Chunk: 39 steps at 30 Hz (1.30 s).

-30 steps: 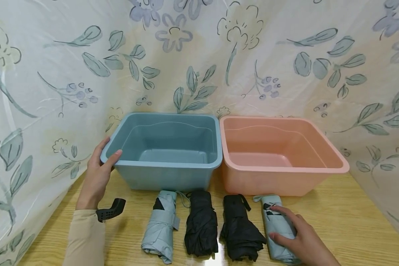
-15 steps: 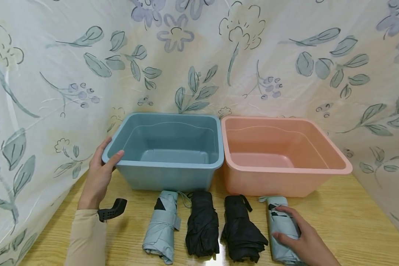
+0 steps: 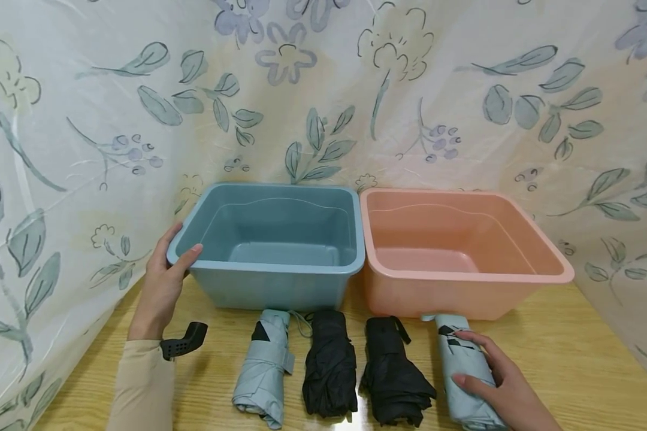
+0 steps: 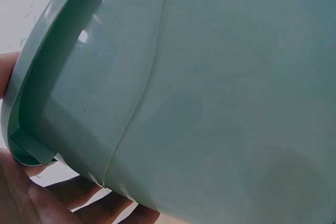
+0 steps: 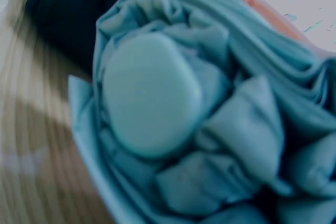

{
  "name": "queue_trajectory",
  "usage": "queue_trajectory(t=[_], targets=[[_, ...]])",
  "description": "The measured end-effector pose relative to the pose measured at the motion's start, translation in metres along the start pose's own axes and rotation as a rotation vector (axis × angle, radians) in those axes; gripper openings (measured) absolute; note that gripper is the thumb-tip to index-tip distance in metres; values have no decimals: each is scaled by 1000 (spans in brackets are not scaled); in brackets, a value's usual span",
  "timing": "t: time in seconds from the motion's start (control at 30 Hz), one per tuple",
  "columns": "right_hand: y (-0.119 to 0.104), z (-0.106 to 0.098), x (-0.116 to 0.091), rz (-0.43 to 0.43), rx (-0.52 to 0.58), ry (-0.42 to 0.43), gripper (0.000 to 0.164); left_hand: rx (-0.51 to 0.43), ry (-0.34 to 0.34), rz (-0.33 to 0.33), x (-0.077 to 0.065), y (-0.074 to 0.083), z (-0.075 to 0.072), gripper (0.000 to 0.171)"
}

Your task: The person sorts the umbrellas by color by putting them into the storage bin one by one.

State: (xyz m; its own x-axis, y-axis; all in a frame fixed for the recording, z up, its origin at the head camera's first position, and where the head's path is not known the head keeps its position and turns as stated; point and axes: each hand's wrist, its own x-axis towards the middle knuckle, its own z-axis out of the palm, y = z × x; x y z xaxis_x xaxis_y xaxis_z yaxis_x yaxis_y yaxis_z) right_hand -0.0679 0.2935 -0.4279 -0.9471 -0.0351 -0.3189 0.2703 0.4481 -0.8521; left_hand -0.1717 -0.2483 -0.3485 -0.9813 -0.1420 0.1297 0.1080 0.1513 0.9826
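My left hand [image 3: 162, 281] grips the near left corner of the blue plastic bin [image 3: 269, 269], its thumb over the rim; the left wrist view shows fingers against the bin's outer wall [image 4: 210, 77]. At the right, my right hand [image 3: 504, 383] holds a folded light-blue umbrella [image 3: 455, 353], with the thumb on its left side and a finger across the black print. In the right wrist view that umbrella's pale handle end [image 5: 152, 95] is close up. Two folded black umbrellas [image 3: 330, 365] and another light-blue umbrella [image 3: 261, 371] lie to its left on the table.
A pink plastic bin [image 3: 463, 293] stands beside the blue one, behind the umbrellas. Both bins have bare floors. Floral sheeting [image 3: 313, 90] rises behind and at both sides of the wooden table [image 3: 550, 335].
The right light-blue umbrella has shifted slightly right with my right hand, away from the nearer black umbrella. My left hand keeps its place on the blue bin.
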Motion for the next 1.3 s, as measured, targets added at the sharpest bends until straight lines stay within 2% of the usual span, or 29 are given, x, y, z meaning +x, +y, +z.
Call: queue_trajectory(t=[0.17, 0.33, 0.57, 0.77, 0.9, 1.13, 1.3], targets=[[-5, -2, -7, 2, 37, -34, 73, -3, 2, -3, 2, 0, 1, 76], [-13, -3, -15, -35, 89, -38, 73, -9, 4, -5, 2, -1, 0, 77], [-30, -9, -29, -118, 35, 2, 73, -19, 4, -13, 2, -2, -1, 77], [-51, -11, -34, -108, 16, -37, 75, -25, 8, -12, 1, -2, -2, 77], [-66, -9, -37, -174, 37, -46, 73, -9, 7, -9, 1, -2, -2, 77], [-100, 0, -39, -287, -84, 18, 72, 1, 9, -3, 0, -2, 0, 77], [-124, 7, -40, -434, -55, 0, 72, -10, 3, 0, 0, -3, -1, 77]])
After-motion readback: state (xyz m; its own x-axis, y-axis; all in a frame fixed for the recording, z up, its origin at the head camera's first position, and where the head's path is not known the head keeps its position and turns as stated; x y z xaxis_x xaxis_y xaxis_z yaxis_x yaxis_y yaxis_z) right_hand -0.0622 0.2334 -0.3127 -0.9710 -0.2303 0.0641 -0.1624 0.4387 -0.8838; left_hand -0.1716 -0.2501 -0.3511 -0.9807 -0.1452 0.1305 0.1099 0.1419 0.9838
